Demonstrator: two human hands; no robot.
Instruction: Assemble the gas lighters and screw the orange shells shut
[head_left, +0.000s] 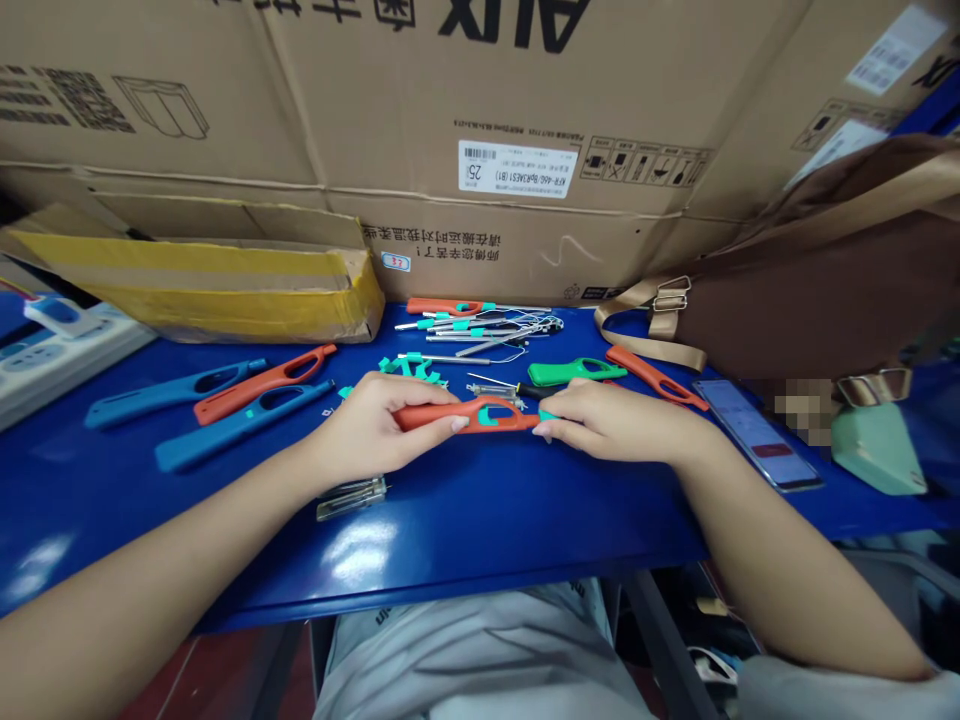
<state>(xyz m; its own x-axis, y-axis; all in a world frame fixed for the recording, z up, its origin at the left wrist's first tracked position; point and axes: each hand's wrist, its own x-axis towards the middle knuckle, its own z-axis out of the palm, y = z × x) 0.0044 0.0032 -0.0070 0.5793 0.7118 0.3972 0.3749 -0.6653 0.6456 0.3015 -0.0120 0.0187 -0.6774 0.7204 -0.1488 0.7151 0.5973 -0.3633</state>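
An orange lighter body point(489, 414) with a teal trigger in its oval opening lies level between my hands, just above the table. My left hand point(379, 420) is closed round its handle end, the thumb along the near side. The fingers of my right hand point(600, 420) pinch a small teal piece point(550, 414) at the narrow front end; most of that piece is hidden. Just behind are a loose metal part point(495, 390), a dark-handled tool point(534, 391) and a green lighter body point(574, 372). Clear fuel tanks point(352, 497) lie near my left wrist.
Blue lighter bodies point(240, 425) and an orange one point(266, 384) lie left. Metal lighter tubes with wires point(480, 328) and teal triggers point(409, 368) sit at the back. A yellow-taped box point(225, 295), power strip point(67, 350), phone point(757, 435) and brown bag point(825, 270) stand around.
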